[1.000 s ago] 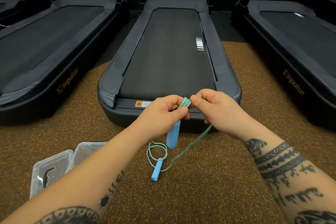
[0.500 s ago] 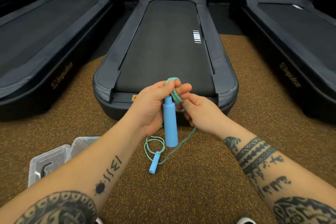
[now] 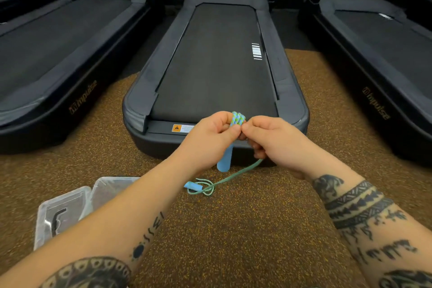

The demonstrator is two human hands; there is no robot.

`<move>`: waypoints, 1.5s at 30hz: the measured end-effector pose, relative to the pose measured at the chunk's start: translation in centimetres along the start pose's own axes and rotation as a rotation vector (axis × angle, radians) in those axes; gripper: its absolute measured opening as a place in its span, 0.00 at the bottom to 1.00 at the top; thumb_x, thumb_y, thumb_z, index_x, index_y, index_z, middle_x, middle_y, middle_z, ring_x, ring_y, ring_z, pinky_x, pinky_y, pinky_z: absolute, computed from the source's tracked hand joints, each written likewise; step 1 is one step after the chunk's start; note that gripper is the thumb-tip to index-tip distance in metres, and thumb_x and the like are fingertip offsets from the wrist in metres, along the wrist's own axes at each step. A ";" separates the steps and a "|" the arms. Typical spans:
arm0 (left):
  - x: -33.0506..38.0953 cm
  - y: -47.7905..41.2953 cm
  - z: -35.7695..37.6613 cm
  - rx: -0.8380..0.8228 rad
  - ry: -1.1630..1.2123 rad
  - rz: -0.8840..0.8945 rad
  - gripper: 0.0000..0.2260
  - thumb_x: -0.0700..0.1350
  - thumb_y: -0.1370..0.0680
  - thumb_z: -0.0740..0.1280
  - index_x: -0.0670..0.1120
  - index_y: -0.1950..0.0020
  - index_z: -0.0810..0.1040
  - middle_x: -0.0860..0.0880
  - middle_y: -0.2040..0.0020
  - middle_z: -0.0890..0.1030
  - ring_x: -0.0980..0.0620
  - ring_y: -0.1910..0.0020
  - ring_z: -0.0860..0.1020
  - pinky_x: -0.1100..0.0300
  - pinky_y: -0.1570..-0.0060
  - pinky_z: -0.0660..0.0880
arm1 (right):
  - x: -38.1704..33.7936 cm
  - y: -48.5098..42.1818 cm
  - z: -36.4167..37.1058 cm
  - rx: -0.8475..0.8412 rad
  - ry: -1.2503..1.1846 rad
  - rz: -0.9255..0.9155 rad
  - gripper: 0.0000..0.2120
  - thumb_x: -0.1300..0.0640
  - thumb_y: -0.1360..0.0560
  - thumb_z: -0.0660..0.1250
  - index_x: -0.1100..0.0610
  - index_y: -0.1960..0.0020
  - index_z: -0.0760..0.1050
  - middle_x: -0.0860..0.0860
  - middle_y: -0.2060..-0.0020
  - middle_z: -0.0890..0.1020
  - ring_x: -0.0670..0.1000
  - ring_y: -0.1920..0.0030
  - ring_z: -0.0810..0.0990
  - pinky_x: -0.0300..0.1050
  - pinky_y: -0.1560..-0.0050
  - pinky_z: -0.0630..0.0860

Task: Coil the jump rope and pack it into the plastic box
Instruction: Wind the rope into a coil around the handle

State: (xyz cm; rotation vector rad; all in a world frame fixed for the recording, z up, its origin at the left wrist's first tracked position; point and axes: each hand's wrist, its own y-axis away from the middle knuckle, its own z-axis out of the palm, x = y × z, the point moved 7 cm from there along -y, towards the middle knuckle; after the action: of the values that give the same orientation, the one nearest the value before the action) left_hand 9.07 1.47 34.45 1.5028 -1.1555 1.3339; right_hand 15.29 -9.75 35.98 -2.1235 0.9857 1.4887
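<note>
Head view, 1 frame. 2 bare hands meet at frame centre, above the near end of the middle treadmill [image 3: 215,58].

Left hand [image 3: 208,138]: closed round 1 blue handle [image 3: 225,161] of the jump rope [image 3: 233,176]; handle's lower end hangs out below the fist, roughly vertical. Wound coil [image 3: 238,119] of blue/green cord sticks up above the fist, between thumb and fingers, approx. 4–5 turns visible, exact count unclear.

Right hand [image 3: 271,140]: closed, thumb and forefinger pinching at the coil, thumb tips of both hands touching or nearly so. 1 green cord strand leaves the underside of the right hand and runs down-left to the floor.

2nd handle [image 3: 193,186]: blue, lying on the floor [image 3: 245,229] just below centre, near the left forearm, with a few loose loops of cord crossing beside it. So rope = 2 handles, 1 in hand, 1 on floor; cord partly wound, partly slack.

Plastic box [image 3: 64,211]: clear, lower left of frame, on the floor, partly hidden by the left forearm. Appears as 2 clear sections side by side (tub + lid?), cannot tell which is which. 1 dark hook-shaped item [image 3: 57,221] shows in the left section. No rope in the box.

Surroundings: 3 treadmills in full view (left, middle, right), brown speckled floor. Both forearms tattooed.
</note>
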 end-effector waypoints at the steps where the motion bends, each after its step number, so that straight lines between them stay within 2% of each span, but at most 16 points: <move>1: 0.1 0.1 0.0 -0.019 -0.017 0.000 0.08 0.47 0.23 0.66 0.47 0.46 0.80 0.52 0.56 0.86 0.49 0.55 0.78 0.52 0.51 0.72 | -0.3 0.0 -0.4 0.015 0.006 -0.017 0.15 0.54 0.20 0.63 0.67 0.57 0.75 0.52 0.71 0.71 0.52 0.68 0.68 0.52 0.62 0.69; 3: 0.4 0.2 0.2 -0.047 -0.057 0.022 0.07 0.43 0.21 0.68 0.44 0.45 0.80 0.48 0.52 0.86 0.51 0.54 0.81 0.56 0.49 0.75 | -0.8 0.0 -1.3 0.068 0.070 -0.063 0.16 0.47 0.23 0.64 0.59 0.60 0.77 0.50 0.73 0.72 0.52 0.69 0.70 0.56 0.62 0.72; 5: 0.8 0.3 0.2 -0.065 -0.104 0.051 0.04 0.39 0.20 0.67 0.42 0.46 0.80 0.46 0.53 0.86 0.56 0.55 0.82 0.63 0.49 0.75 | -1.2 -0.1 -2.4 0.134 0.119 -0.102 0.16 0.39 0.27 0.63 0.52 0.62 0.77 0.47 0.74 0.72 0.49 0.69 0.70 0.61 0.59 0.75; 6: 0.9 0.4 0.2 -0.072 -0.088 0.052 0.03 0.40 0.21 0.68 0.44 0.48 0.80 0.47 0.55 0.86 0.55 0.54 0.82 0.62 0.48 0.76 | -1.3 -0.2 -2.8 0.163 0.128 -0.117 0.17 0.38 0.28 0.63 0.51 0.62 0.77 0.47 0.73 0.72 0.48 0.69 0.70 0.62 0.57 0.76; 9: 1.0 0.6 0.3 -0.096 0.150 0.008 0.04 0.44 0.25 0.69 0.47 0.51 0.80 0.48 0.60 0.85 0.50 0.52 0.84 0.57 0.43 0.75 | -1.5 -0.2 -3.6 0.251 0.157 -0.178 0.16 0.44 0.23 0.62 0.54 0.60 0.75 0.47 0.71 0.74 0.48 0.68 0.71 0.59 0.56 0.76; 12: 1.5 0.8 1.0 -0.138 0.308 -0.008 0.05 0.40 0.22 0.66 0.44 0.47 0.79 0.49 0.59 0.86 0.53 0.54 0.83 0.61 0.49 0.76 | -1.0 -0.3 -3.1 0.282 0.174 -0.180 0.15 0.46 0.21 0.61 0.52 0.62 0.75 0.43 0.75 0.74 0.47 0.69 0.72 0.51 0.62 0.73; 16: 1.8 1.2 1.4 -0.133 0.449 -0.033 0.08 0.44 0.23 0.64 0.45 0.46 0.79 0.48 0.53 0.87 0.52 0.50 0.84 0.60 0.53 0.77 | 0.4 -0.9 -2.2 0.243 0.058 -0.121 0.17 0.44 0.23 0.61 0.49 0.67 0.72 0.43 0.75 0.72 0.48 0.69 0.69 0.55 0.63 0.70; 20: 2.1 1.1 1.0 -0.053 0.579 -0.015 0.07 0.41 0.19 0.61 0.47 0.47 0.79 0.47 0.44 0.86 0.50 0.44 0.82 0.62 0.54 0.77 | 0.8 -0.7 -1.4 0.180 0.170 -0.076 0.14 0.42 0.22 0.59 0.48 0.58 0.78 0.48 0.73 0.73 0.52 0.68 0.70 0.63 0.60 0.78; 23: 2.2 0.9 1.0 -0.009 0.562 0.014 0.07 0.40 0.18 0.60 0.45 0.43 0.76 0.48 0.39 0.84 0.53 0.38 0.81 0.63 0.49 0.77 | 1.0 -0.6 -0.9 0.126 0.226 -0.040 0.15 0.44 0.21 0.59 0.51 0.58 0.77 0.48 0.73 0.71 0.50 0.69 0.70 0.63 0.58 0.79; 28: 1.3 0.7 0.7 0.058 0.448 0.012 0.08 0.38 0.18 0.61 0.45 0.42 0.77 0.50 0.37 0.83 0.58 0.37 0.79 0.64 0.41 0.76 | 0.3 0.0 0.4 -0.002 0.357 -0.079 0.12 0.50 0.19 0.59 0.50 0.60 0.73 0.47 0.72 0.74 0.46 0.73 0.70 0.47 0.66 0.69; 32: 0.2 0.4 0.4 0.120 0.214 0.007 0.08 0.42 0.18 0.63 0.50 0.44 0.80 0.51 0.42 0.85 0.58 0.42 0.80 0.54 0.35 0.74 | -0.8 0.7 1.4 -0.077 0.455 -0.167 0.14 0.47 0.20 0.59 0.55 0.50 0.78 0.52 0.61 0.83 0.51 0.60 0.79 0.56 0.53 0.76; 35: -0.1 0.5 0.3 0.111 0.088 -0.070 0.13 0.56 0.24 0.64 0.49 0.48 0.81 0.47 0.50 0.84 0.53 0.50 0.77 0.47 0.39 0.73 | -1.6 1.0 1.6 -0.089 0.427 -0.201 0.19 0.42 0.24 0.57 0.54 0.48 0.78 0.52 0.55 0.84 0.54 0.53 0.82 0.58 0.49 0.77; 37: -0.4 0.7 0.7 0.067 0.046 -0.106 0.17 0.60 0.26 0.62 0.50 0.50 0.81 0.48 0.51 0.82 0.51 0.49 0.78 0.48 0.38 0.72 | -1.8 1.0 0.9 -0.058 0.393 -0.208 0.14 0.45 0.22 0.60 0.54 0.52 0.78 0.49 0.61 0.83 0.51 0.59 0.81 0.54 0.53 0.78; 40: -0.6 0.8 0.8 0.031 0.017 -0.109 0.19 0.60 0.28 0.61 0.46 0.53 0.79 0.41 0.50 0.80 0.46 0.50 0.76 0.47 0.40 0.71 | -1.5 0.7 -0.2 -0.018 0.351 -0.171 0.10 0.50 0.21 0.62 0.53 0.57 0.76 0.45 0.72 0.74 0.45 0.70 0.71 0.50 0.63 0.73; 42: -0.5 0.8 0.9 0.009 0.011 -0.104 0.18 0.57 0.29 0.62 0.43 0.52 0.78 0.40 0.52 0.79 0.49 0.53 0.73 0.49 0.47 0.69 | -1.3 0.6 -0.6 -0.005 0.293 -0.154 0.10 0.50 0.21 0.62 0.52 0.58 0.76 0.44 0.73 0.75 0.44 0.71 0.71 0.53 0.62 0.75; 45: -0.8 0.7 1.1 -0.047 0.059 -0.102 0.13 0.51 0.27 0.67 0.44 0.51 0.81 0.41 0.54 0.84 0.50 0.53 0.77 0.50 0.48 0.69 | -1.2 0.4 -1.2 0.023 0.202 -0.131 0.11 0.51 0.20 0.61 0.51 0.60 0.76 0.44 0.73 0.78 0.46 0.69 0.73 0.52 0.62 0.74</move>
State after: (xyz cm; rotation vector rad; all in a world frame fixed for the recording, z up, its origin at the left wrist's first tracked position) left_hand 8.68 0.29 33.53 1.4594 -1.0523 1.2652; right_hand 15.58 -10.41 37.56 -2.3084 0.9058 1.2148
